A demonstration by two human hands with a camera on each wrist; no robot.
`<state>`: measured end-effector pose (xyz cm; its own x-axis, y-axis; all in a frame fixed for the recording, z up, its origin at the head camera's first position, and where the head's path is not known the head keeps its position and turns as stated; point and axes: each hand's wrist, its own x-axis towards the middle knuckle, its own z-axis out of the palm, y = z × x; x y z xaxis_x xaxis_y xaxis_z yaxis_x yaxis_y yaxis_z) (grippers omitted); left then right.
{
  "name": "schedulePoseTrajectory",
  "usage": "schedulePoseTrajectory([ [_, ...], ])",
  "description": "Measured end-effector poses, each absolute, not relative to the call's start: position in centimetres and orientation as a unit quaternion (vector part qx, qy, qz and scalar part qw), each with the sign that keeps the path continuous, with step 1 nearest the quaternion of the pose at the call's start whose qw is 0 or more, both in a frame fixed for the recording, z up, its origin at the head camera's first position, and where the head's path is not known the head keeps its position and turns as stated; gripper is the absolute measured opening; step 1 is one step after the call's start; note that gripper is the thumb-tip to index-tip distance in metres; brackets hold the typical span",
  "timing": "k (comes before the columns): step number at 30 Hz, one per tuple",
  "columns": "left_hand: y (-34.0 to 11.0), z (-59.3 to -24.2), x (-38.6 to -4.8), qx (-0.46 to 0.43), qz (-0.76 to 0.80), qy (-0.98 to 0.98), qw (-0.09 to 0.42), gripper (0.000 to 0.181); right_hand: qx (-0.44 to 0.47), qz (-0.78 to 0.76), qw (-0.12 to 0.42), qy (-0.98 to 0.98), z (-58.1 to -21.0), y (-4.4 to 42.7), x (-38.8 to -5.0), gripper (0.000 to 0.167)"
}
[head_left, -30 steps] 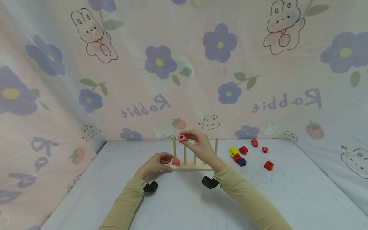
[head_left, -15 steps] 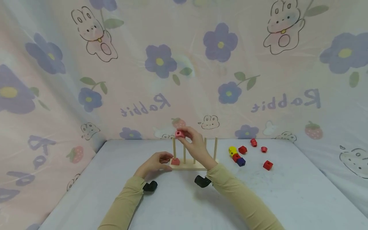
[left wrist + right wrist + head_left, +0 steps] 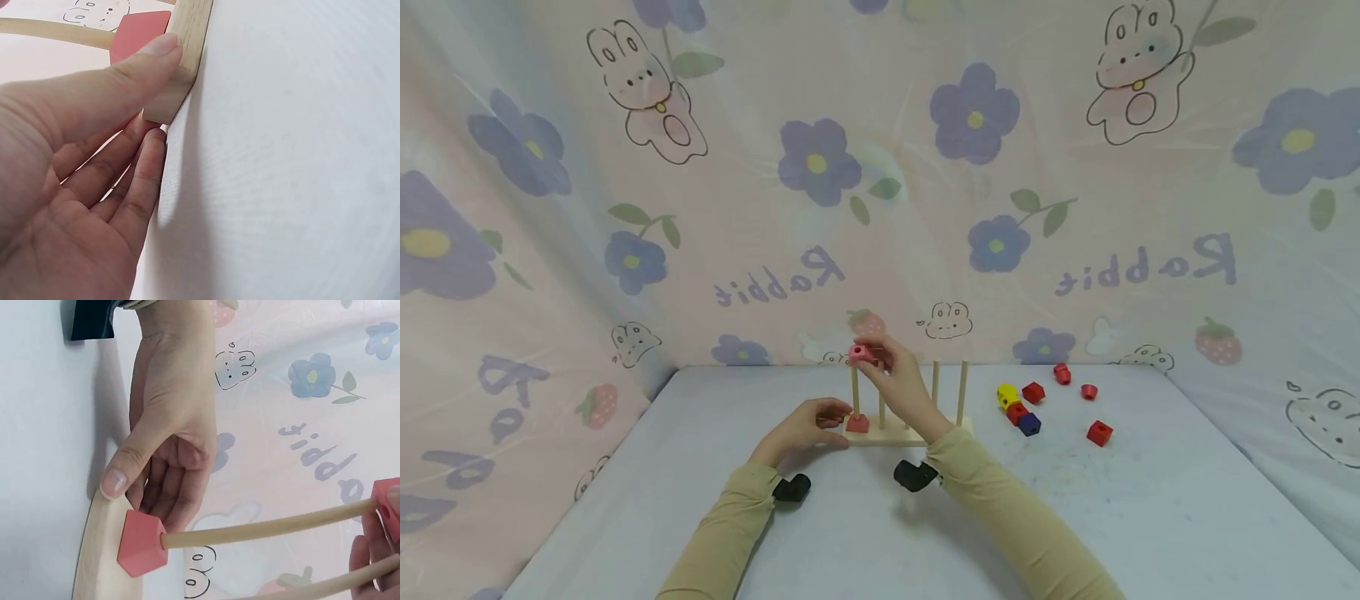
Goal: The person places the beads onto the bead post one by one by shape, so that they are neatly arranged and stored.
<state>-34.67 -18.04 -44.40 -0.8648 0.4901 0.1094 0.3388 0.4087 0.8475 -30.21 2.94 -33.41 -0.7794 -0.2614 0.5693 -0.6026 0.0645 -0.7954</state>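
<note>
My left hand grips the left end of a wooden peg stand. In the left wrist view its thumb lies on the base's long edge, the other fingers by the end. A pinkish-red wooden block with sloped sides sits at the bottom of the leftmost peg. Up at that peg's tip, my right hand pinches a second pinkish-red block, its hole showing. The right wrist view has this block against the tip; whether the peg has entered a hole I cannot tell.
Several pegs stand upright to the right, partly behind my right hand. Farther right on the white table lie yellow beads, a dark blue block and several red pieces. A patterned curtain hangs behind.
My right hand has moved left with the pinched block, from beside the leftmost peg to its tip. The left hand has stayed at the stand's end.
</note>
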Motion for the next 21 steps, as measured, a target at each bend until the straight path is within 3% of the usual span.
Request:
schedulePoseTrajectory([
  [11,-18.0,-44.3,-34.6,0.245,0.473,0.843,0.073,0.053,0.294,0.630,0.139,-0.705,-36.5,1.9,-33.3,0.030],
  [21,-18.0,-44.2,-34.6,0.246,0.477,0.840,0.078,0.055,0.258,0.632,0.088,-0.725,-36.7,2.1,-30.8,0.037],
])
